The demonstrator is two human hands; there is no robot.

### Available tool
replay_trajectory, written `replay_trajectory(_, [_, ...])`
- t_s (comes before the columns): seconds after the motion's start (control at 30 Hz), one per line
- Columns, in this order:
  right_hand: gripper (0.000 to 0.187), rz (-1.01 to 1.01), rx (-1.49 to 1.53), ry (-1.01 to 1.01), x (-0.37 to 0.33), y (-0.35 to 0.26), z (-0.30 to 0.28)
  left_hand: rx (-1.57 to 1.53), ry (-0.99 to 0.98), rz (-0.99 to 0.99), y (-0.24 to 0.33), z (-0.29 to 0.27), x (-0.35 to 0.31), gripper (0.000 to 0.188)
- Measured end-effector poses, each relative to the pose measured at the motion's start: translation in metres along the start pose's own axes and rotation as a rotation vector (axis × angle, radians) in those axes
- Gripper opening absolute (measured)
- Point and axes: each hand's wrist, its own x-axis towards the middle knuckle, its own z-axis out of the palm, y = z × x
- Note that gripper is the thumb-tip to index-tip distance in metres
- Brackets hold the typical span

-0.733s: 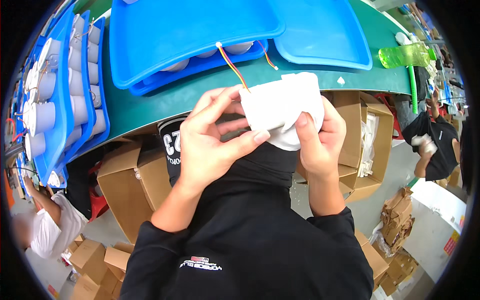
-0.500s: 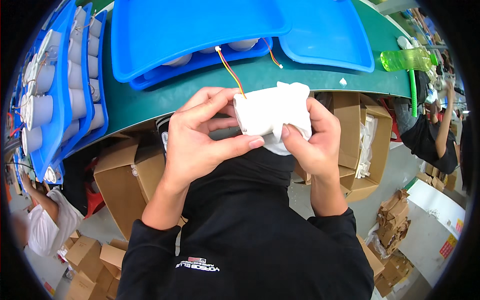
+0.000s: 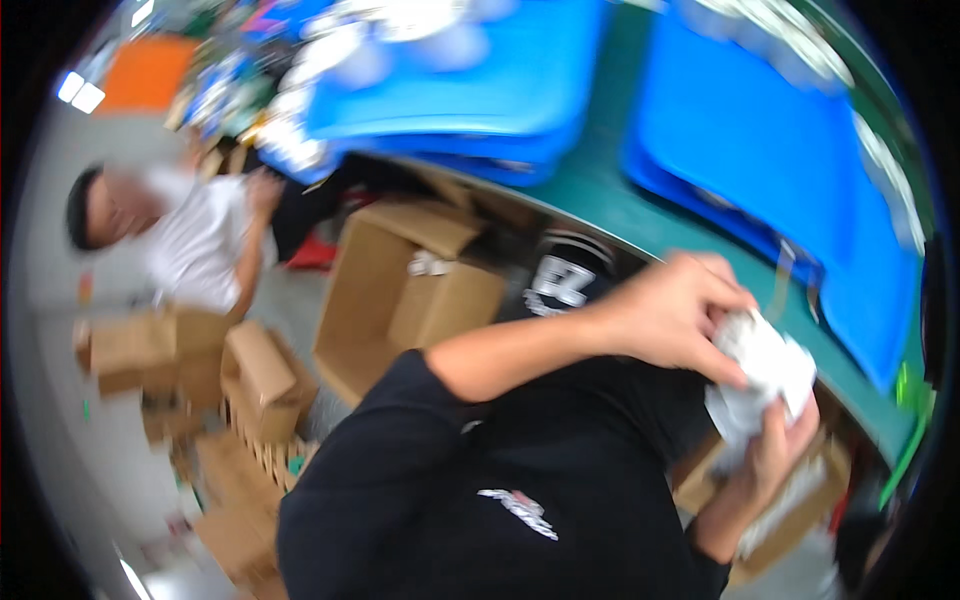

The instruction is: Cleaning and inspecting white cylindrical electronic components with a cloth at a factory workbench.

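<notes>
- Closest on my feed is the wearer's black shirt (image 3: 400,500), a small pale print on its chest.
- I see the left hand (image 3: 685,315) gripping the left end of a white bundle (image 3: 770,360), thumb below and fingers above, spread only as far apart as the bundle is thick.
- The right hand (image 3: 780,445) has its bent fingers and thumb on the bundle's lower right side; motion blur hides from me exactly how tightly they close.
- The bundle sits between both hands, its outline crossing the near edge of the green table (image 3: 612,150), with a loose, cloth-like part hanging underneath.
- A thin cable (image 3: 781,285) runs up from near the bundle toward the right blue trays (image 3: 750,150).
- Left of those I make out more blue trays (image 3: 440,120) carrying white cups (image 3: 455,45).
- Below the table's edge stands a cardboard box (image 3: 345,330).
- Farther left, a person in white (image 3: 205,240) is near stacked cartons (image 3: 170,345).
- Farthest, I pick out an orange panel (image 3: 150,75).
</notes>
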Motion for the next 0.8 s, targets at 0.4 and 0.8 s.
replay_trajectory(0.4, [0.041, 0.073, 0.130, -0.251, 0.015, 0.005, 0.011, 0.001, 0.150, 0.011, 0.010, -0.003, -0.037, 0.058])
replay_trajectory(0.8, [0.040, 0.157, 0.068, -0.220, 0.000, 0.012, 0.042, 0.110, 0.203, 0.042, -0.013, -0.014, -0.066, 0.063])
